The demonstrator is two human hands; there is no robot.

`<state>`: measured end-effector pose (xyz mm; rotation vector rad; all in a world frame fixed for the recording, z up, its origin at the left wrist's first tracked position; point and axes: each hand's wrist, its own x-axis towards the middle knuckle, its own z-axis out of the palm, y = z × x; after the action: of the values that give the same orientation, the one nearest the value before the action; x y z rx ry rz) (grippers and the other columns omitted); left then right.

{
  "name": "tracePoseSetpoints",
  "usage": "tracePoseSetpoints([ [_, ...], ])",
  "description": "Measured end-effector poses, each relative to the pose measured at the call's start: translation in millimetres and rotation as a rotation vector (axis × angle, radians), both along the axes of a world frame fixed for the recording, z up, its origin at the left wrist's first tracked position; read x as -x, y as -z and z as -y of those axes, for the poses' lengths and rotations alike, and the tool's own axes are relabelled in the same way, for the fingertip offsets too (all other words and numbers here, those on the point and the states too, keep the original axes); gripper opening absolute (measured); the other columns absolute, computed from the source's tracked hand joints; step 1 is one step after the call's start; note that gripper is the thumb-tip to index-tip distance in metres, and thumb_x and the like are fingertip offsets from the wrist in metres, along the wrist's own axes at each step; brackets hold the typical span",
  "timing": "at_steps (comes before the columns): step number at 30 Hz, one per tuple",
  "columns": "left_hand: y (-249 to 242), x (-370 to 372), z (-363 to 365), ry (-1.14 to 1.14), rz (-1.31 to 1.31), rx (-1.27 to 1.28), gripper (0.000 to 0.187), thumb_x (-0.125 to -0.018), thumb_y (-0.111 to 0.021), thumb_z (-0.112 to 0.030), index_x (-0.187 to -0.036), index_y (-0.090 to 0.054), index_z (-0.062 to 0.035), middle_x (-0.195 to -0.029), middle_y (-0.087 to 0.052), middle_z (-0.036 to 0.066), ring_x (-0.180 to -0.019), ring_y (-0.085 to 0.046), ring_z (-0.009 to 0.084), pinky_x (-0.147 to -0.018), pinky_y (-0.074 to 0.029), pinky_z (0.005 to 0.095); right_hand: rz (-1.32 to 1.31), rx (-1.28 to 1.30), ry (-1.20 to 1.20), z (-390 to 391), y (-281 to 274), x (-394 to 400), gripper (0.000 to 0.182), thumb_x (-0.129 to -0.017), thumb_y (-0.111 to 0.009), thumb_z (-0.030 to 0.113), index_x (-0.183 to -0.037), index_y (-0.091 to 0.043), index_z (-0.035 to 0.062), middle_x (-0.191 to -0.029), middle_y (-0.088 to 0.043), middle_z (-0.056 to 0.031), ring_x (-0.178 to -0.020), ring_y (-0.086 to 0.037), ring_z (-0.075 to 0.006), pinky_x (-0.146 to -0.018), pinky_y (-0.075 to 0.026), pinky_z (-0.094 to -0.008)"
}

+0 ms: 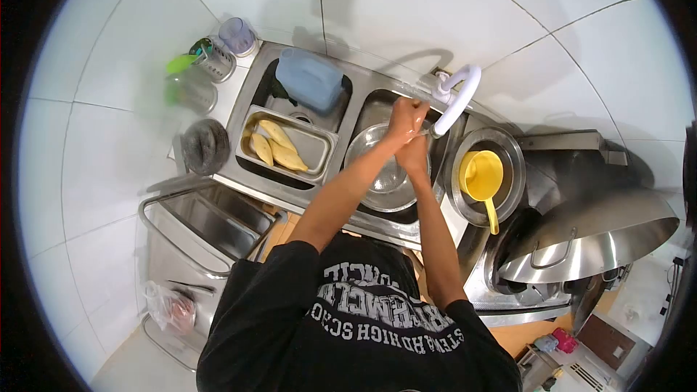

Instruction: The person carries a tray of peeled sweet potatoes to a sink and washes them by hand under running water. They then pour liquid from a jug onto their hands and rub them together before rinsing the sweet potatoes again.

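Hands at the tap, over the sink.
My left hand and right hand press together, fingers closed, faucet at 3 o'clock, steel bowl below.

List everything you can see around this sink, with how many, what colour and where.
Tap: one, white, behind the right basin.
Metal bowl: one, silver, in the right basin under the hands.
Tray: one, steel, across the left basin.
Peeled pieces: about four, pale yellow, in the tray.
Jug: one, blue, in the left basin behind the tray.
Scoop: one, yellow, in a steel pot right of the sink.
Large lid: one, steel, far right.
Utensil holder: one, steel, left of the sink.
Left hand: at the tap's spout, over the bowl.
Right hand: just beneath the left hand, over the bowl.
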<state>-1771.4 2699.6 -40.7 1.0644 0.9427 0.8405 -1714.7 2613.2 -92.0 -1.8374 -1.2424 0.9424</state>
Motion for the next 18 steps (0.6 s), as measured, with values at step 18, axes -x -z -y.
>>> tracePoseSetpoints([
  [18, -0.5, 8.9, 1.5, -0.383, -0.119, -0.202, 0.038, -0.087, -0.056, -0.023, -0.060, -0.056, 0.0032, -0.048, -0.046, 0.009, -0.040, -0.041, 0.0135, -0.042, -0.031, 0.0357, 0.351, 0.035, -0.058, -9.1, -16.9, 10.3, 0.030, -0.077, -0.065, 0.022, -0.101, -0.057, 0.0052, -0.068, -0.061, -0.0082, -0.060, -0.060, -0.0248, -0.057, -0.047, -0.0395],
])
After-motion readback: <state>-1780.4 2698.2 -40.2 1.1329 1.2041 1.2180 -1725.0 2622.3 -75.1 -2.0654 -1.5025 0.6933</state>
